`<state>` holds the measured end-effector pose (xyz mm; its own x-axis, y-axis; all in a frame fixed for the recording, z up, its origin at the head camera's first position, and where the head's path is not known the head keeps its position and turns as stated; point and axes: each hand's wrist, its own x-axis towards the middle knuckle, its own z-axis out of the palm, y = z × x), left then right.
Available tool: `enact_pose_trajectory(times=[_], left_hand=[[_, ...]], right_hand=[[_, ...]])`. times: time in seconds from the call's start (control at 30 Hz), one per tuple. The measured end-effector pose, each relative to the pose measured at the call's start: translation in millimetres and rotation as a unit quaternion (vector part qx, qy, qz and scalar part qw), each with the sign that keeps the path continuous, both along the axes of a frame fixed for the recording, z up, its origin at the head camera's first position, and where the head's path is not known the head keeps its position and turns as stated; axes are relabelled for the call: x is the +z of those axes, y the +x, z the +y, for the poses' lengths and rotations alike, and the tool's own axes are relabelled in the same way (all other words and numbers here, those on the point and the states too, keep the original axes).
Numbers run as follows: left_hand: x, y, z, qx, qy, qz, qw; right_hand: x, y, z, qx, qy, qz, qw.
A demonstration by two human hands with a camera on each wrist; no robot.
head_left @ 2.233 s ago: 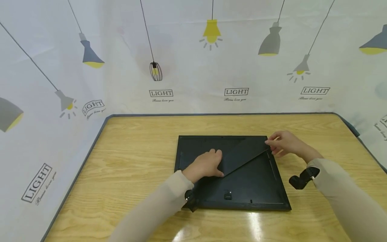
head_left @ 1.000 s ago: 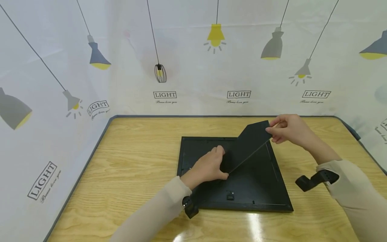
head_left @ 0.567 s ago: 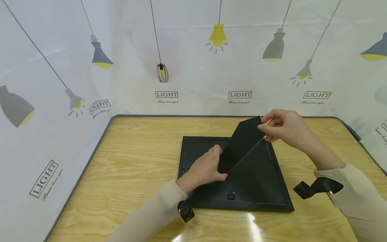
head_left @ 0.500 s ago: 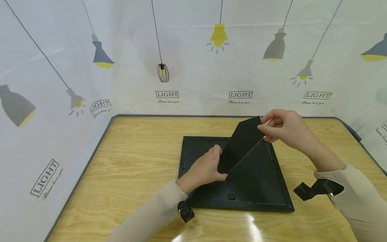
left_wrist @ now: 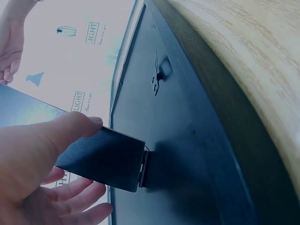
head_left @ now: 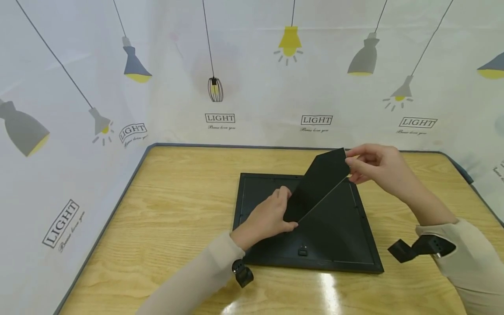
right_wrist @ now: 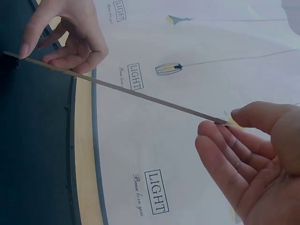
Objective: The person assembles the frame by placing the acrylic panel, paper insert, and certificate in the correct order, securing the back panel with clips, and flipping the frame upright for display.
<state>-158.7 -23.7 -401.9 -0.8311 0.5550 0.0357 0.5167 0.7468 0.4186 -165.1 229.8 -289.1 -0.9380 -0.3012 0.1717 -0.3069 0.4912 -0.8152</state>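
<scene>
A black picture frame [head_left: 338, 238] lies face down on the wooden table, its back upward. Its flat black easel stand [head_left: 320, 181] is tilted up from the back, joined by a small metal hinge [left_wrist: 144, 168] at the lower end. My left hand [head_left: 265, 216] grips the stand close to that hinge, thumb on one long edge and fingers at the other. At the raised far end, my right hand [head_left: 382, 168] pinches the corner between thumb and fingertips. Edge-on in the right wrist view, the stand [right_wrist: 140, 95] spans between both hands.
A small hanging clip [head_left: 302, 250] sits near the frame's front edge. Behind the wooden table [head_left: 177, 192] and at its sides stands a white backdrop [head_left: 252, 87] printed with lamps. Black wrist straps [head_left: 423, 247] show at both sleeves.
The stand lay almost flat on the frame's back at first and has since swung upward, raised by my right hand. My left hand stays near the hinge. Over the last half second little differs.
</scene>
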Motion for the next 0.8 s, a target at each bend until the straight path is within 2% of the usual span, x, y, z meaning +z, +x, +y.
enact_pose_trajectory(times=[0.13, 0.33, 0.63, 0.8], left_hand=[[0.7, 0.0, -0.9, -0.001, -0.004, -0.006, 1.0000], [3.1, 0.0, -4.4, -0.005, -0.010, -0.009, 0.9999], [5.0, 4.2, -15.3, -0.008, -0.044, -0.003, 0.9990], [4.7, 7.2, -23.2, -0.012, -0.049, -0.006, 0.9987]], right_hand=[[-5.8, -1.5, 7.5, 0.010, -0.035, -0.024, 0.999], [-11.4, 0.0, 15.9, 0.022, -0.038, -0.042, 0.998], [-18.7, 7.8, 26.1, 0.041, 0.006, -0.045, 0.998], [-28.6, 13.1, 36.0, 0.057, 0.029, -0.033, 0.997]])
